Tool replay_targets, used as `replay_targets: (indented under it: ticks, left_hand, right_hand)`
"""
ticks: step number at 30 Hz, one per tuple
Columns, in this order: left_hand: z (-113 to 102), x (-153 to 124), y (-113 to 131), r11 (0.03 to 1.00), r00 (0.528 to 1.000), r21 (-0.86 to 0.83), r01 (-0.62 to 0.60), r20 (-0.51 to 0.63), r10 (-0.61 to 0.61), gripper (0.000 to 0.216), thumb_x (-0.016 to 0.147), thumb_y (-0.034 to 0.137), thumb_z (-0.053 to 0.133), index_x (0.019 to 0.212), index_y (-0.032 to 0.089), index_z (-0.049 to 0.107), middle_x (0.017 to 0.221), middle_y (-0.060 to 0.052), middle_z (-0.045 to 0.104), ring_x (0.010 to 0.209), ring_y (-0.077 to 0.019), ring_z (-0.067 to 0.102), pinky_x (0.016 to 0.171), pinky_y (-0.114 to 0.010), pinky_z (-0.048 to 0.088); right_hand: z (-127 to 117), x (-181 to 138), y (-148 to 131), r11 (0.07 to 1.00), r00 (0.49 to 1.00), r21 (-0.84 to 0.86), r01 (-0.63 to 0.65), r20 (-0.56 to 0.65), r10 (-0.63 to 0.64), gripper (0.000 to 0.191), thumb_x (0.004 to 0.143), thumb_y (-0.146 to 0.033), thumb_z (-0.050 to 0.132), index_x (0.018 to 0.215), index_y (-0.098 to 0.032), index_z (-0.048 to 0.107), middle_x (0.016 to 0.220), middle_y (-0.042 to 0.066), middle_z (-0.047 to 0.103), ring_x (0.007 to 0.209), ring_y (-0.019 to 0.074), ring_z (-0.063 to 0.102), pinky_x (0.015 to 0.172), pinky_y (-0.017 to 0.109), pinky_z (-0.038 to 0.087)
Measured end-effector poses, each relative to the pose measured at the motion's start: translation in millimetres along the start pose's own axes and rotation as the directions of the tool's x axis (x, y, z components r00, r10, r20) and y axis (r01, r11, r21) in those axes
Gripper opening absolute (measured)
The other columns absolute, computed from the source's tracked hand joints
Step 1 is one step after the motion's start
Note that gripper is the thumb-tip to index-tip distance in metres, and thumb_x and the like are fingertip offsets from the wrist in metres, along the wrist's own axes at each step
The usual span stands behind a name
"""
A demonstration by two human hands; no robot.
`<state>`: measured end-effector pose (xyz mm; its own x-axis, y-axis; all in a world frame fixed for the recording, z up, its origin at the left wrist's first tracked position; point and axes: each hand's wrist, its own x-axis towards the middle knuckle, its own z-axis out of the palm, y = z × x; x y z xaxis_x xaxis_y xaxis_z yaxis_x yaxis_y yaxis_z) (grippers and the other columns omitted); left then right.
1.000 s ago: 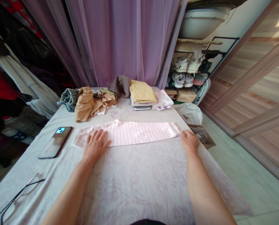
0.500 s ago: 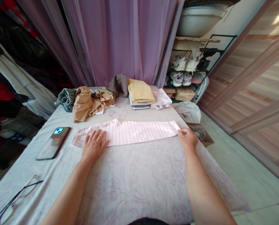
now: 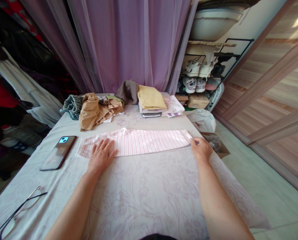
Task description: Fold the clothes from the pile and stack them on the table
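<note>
A pink-and-white striped cloth (image 3: 143, 141), folded into a long band, lies across the table (image 3: 149, 196), which is covered in a pale floral sheet. My left hand (image 3: 100, 156) rests flat on the cloth's left part, fingers spread. My right hand (image 3: 201, 148) is at the cloth's right end, its fingers curled and pinching the corner of the fabric.
A phone (image 3: 58, 152) lies left of the cloth and glasses (image 3: 16, 213) sit near the front left edge. Crumpled clothes (image 3: 93, 110) and a folded stack (image 3: 152, 101) line the far edge. Purple curtains hang behind; a shoe rack (image 3: 201, 73) and a white bag (image 3: 201, 120) stand to the right.
My right hand has shifted slightly left onto the cloth's right corner and closed on it. My left hand stays where it was.
</note>
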<state>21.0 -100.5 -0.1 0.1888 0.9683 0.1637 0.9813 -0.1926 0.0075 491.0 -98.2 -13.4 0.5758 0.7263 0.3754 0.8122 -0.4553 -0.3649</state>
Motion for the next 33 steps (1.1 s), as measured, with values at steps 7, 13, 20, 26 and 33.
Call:
replay_targets:
  ticks: [7, 13, 20, 26, 33]
  left_hand:
    - [1.0, 0.0, 0.2, 1.0, 1.0, -0.018, 0.019, 0.006, -0.019, 0.054, 0.097, 0.05, 0.037, 0.14, 0.021, 0.052, 0.151, -0.01, 0.045, 0.14, -0.031, 0.038, 0.113, -0.054, 0.03]
    - [0.4, -1.0, 0.9, 0.999, 1.0, -0.026, 0.022, -0.006, -0.022, 0.053, 0.096, 0.049, 0.039, 0.139, 0.021, 0.052, 0.15, -0.011, 0.046, 0.139, -0.0327, 0.039, 0.112, -0.056, 0.031]
    - [-0.2, 24.9, 28.0, 0.988, 0.99, -0.074, -0.137, -0.022, 0.136, 0.051, 0.096, 0.043, 0.041, 0.14, 0.018, 0.052, 0.151, -0.012, 0.045, 0.143, -0.0299, 0.035, 0.116, -0.05, 0.028]
    - [5.8, 69.1, 46.4, 0.982, 0.985, -0.094, -0.163, 0.047, 0.168, 0.056, 0.098, 0.045, 0.038, 0.144, 0.014, 0.044, 0.153, -0.013, 0.041, 0.142, -0.0306, 0.035, 0.116, -0.049, 0.028]
    - [12.4, 75.9, 44.8, 0.981, 0.982, -0.083, -0.174, 0.055, 0.178, 0.06, 0.096, 0.052, 0.041, 0.145, 0.018, 0.043, 0.153, -0.012, 0.041, 0.143, -0.0303, 0.034, 0.115, -0.05, 0.028]
  right_hand:
    - [0.9, -3.9, -2.6, 0.998, 1.0, -0.066, 0.001, -0.008, -0.001, 0.034, 0.084, -0.04, 0.049, 0.096, -0.019, 0.072, 0.106, 0.01, 0.069, 0.092, 0.0236, 0.057, 0.08, 0.035, 0.04]
    - [-0.4, -6.8, -4.5, 0.997, 0.998, -0.083, 0.0, 0.055, 0.005, 0.037, 0.084, -0.048, 0.048, 0.088, -0.019, 0.071, 0.106, 0.01, 0.068, 0.097, 0.0256, 0.057, 0.085, 0.038, 0.04]
    - [2.6, -2.7, -2.6, 0.998, 0.996, -0.054, 0.034, 0.08, -0.03, 0.033, 0.081, -0.046, 0.051, 0.084, -0.019, 0.069, 0.096, 0.011, 0.069, 0.093, 0.0264, 0.057, 0.082, 0.037, 0.041]
    - [8.3, -2.9, 2.1, 0.999, 0.998, -0.001, 0.033, 0.045, -0.033, 0.036, 0.08, -0.045, 0.051, 0.09, -0.016, 0.071, 0.089, 0.012, 0.071, 0.085, 0.0264, 0.059, 0.075, 0.035, 0.041]
    - [13.2, -3.2, 4.4, 0.983, 0.996, 0.164, -0.085, 0.038, 0.079, 0.037, 0.077, -0.047, 0.056, 0.095, -0.018, 0.069, 0.086, 0.009, 0.07, 0.078, 0.0246, 0.06, 0.07, 0.033, 0.041]
